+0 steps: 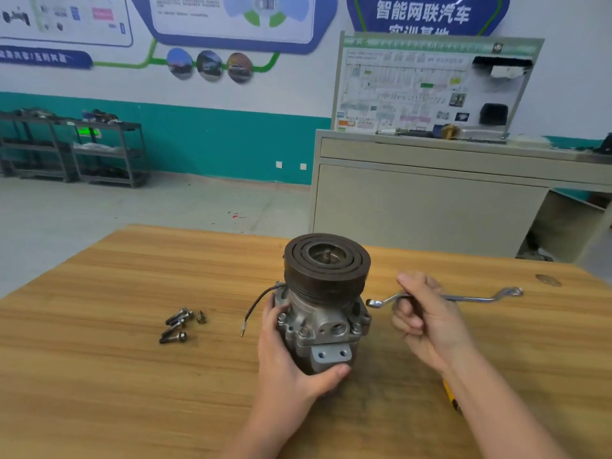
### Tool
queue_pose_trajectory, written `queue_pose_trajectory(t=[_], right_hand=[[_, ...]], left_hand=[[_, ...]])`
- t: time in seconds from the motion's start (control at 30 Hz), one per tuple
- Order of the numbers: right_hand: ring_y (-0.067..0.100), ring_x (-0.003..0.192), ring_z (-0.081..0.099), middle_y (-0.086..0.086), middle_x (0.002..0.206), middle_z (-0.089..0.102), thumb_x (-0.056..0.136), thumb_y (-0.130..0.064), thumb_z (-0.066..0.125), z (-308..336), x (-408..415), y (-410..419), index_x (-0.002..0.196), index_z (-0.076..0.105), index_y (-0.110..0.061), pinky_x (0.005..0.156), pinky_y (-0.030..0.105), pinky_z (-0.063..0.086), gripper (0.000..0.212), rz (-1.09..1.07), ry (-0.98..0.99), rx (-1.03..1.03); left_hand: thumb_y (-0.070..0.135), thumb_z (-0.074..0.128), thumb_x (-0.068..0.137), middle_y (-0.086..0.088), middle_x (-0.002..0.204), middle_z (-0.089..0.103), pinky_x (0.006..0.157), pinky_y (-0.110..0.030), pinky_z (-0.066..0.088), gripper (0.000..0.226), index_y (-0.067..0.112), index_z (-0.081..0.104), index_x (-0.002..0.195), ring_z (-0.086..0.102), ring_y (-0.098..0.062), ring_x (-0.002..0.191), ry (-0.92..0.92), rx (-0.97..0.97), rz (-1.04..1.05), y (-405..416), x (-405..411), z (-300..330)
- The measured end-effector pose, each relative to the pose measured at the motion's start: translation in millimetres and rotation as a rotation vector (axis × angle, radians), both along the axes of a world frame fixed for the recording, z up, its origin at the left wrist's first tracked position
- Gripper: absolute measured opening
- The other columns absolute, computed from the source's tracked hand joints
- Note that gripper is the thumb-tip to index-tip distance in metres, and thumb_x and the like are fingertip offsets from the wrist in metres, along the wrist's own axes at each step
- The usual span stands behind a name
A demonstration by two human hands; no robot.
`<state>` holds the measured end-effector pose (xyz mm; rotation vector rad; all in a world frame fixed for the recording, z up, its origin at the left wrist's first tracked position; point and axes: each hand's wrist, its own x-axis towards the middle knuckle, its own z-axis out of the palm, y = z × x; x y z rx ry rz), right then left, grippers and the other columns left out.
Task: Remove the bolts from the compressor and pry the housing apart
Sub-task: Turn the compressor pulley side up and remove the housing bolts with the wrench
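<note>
Head view has me looking down at the compressor (323,306), which stands upright near the middle of the wooden bench (99,376) with its dark pulley (326,263) on top. My left hand (288,356) wraps its lower body, fingers curled round the far-left side and thumb pressed across the front base, I judge to keep the casting from turning under wrench load. My right hand (422,318) has its fingers clamped on the shank of a double-ended ring wrench (443,297), held roughly level with one ring end just beside the compressor's right flange, close to a bolt there but apparently not seated on it. That wrist is bent back, forearm coming in from the lower right. Several removed bolts (180,324) lie in a loose cluster to the left, well apart from the compressor, likely parked out of the working area. More bolt heads (303,332) remain on the front flange, so prying looks some way off. A black lead (256,304) trails from the left side.
</note>
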<state>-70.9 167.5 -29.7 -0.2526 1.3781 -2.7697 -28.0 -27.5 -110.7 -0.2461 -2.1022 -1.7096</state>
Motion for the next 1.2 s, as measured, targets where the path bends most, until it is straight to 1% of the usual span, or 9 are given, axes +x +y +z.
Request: queue_pose_trajectory(t=[0.17, 0.33, 0.53, 0.6, 0.7, 0.77, 0.93, 1.03, 1.2], right_hand=[[0.01, 0.029, 0.039, 0.005, 0.043, 0.052, 0.088, -0.004, 0.06, -10.6, 36.4, -18.3, 0.049, 0.045, -0.023, 0.034, 0.012, 0.025, 0.046, -0.304, 0.141, 0.314], [0.009, 0.038, 0.05, 0.002, 0.05, 0.058, 0.089, -0.023, 0.062, -10.6, 57.4, -35.8, 0.054, 0.048, -0.029, 0.04, 0.016, 0.037, 0.039, -0.52, 0.346, 0.652], [0.0, 0.048, 0.034, -0.017, 0.059, 0.032, 0.083, -0.001, 0.063, -21.6, 74.0, -55.5, 0.065, 0.039, -0.026, 0.047, 0.006, 0.029, 0.039, -0.769, 0.961, 1.245], [-0.001, 0.048, 0.038, -0.016, 0.056, 0.036, 0.087, -0.013, 0.061, -20.7, 72.2, -44.4, 0.063, 0.039, -0.029, 0.048, 0.005, 0.031, 0.036, -0.624, 0.889, 1.126], [0.002, 0.045, 0.051, -0.004, 0.056, 0.06, 0.076, -0.038, 0.068, -9.8, 53.6, -13.9, 0.059, 0.053, -0.026, 0.044, 0.013, 0.041, 0.025, -0.258, 0.415, 0.755], [0.011, 0.042, 0.055, 0.005, 0.056, 0.064, 0.068, -0.03, 0.079, 1.4, 25.8, 9.9, 0.059, 0.057, -0.026, 0.039, 0.018, 0.042, 0.024, 0.042, 0.216, 0.6], [0.006, 0.033, 0.047, 0.006, 0.048, 0.056, 0.054, -0.018, 0.093, 12.4, -28.6, 9.4, 0.057, 0.056, -0.014, 0.031, 0.012, 0.033, 0.036, 0.563, -0.101, 0.417], [0.004, 0.029, 0.042, 0.005, 0.044, 0.052, 0.057, -0.014, 0.091, 9.4, -30.5, 2.5, 0.059, 0.054, -0.012, 0.028, 0.01, 0.029, 0.037, 0.538, -0.139, 0.216], [0.004, 0.026, 0.033, 0.003, 0.041, 0.046, 0.076, -0.009, 0.066, 2.8, -4.2, -0.9, 0.053, 0.047, -0.017, 0.029, 0.01, 0.02, 0.031, -0.026, -0.087, 0.147]], left_hand=[[0.061, 0.081, 0.047, -0.005, 0.152, 0.029, 0.116, -0.048, 0.029, 0.103, 0.051, 0.02, 0.129, 0.031, -0.02, 0.141, 0.037, 0.008, 0.009, 1.8, 1.4, 3.2], [0.061, 0.08, 0.048, -0.001, 0.148, 0.032, 0.116, -0.046, 0.03, 0.1, 0.057, 0.016, 0.125, 0.035, -0.015, 0.138, 0.03, -0.003, -0.001, 2.3, 5.2, 5.4], [0.056, 0.083, 0.049, 0.002, 0.146, 0.033, 0.114, -0.043, 0.033, 0.103, 0.041, 0.026, 0.133, 0.037, -0.012, 0.136, 0.049, 0.003, 0.011, 2.9, 4.1, 2.8], [0.058, 0.082, 0.049, 0.004, 0.146, 0.033, 0.115, -0.041, 0.032, 0.101, 0.047, 0.024, 0.13, 0.036, -0.01, 0.135, 0.06, -0.011, 0.02, 2.1, 3.0, 2.3], [0.06, 0.08, 0.048, -0.002, 0.147, 0.032, 0.115, -0.044, 0.031, 0.101, 0.046, 0.024, 0.13, 0.034, -0.014, 0.137, 0.066, -0.012, 0.036, 3.0, 2.2, 2.0], [0.061, 0.079, 0.047, -0.002, 0.147, 0.031, 0.115, -0.046, 0.03, 0.1, 0.043, 0.025, 0.13, 0.033, -0.015, 0.137, 0.064, 0.0, 0.05, 4.2, 1.9, 2.9], [0.063, 0.075, 0.047, -0.004, 0.152, 0.023, 0.117, -0.049, 0.024, 0.099, 0.041, 0.024, 0.129, 0.024, -0.02, 0.142, 0.08, -0.066, 0.087, 4.0, -0.1, 3.3], [0.064, 0.076, 0.048, 0.006, 0.15, 0.022, 0.117, -0.048, 0.024, 0.098, 0.045, 0.023, 0.129, 0.022, -0.015, 0.143, 0.084, -0.063, 0.075, 2.9, 1.2, 2.6], [0.065, 0.076, 0.048, 0.003, 0.153, 0.02, 0.118, -0.047, 0.024, 0.097, 0.055, 0.02, 0.127, 0.021, -0.013, 0.144, 0.086, -0.071, 0.076, 1.8, 1.3, 1.9]])
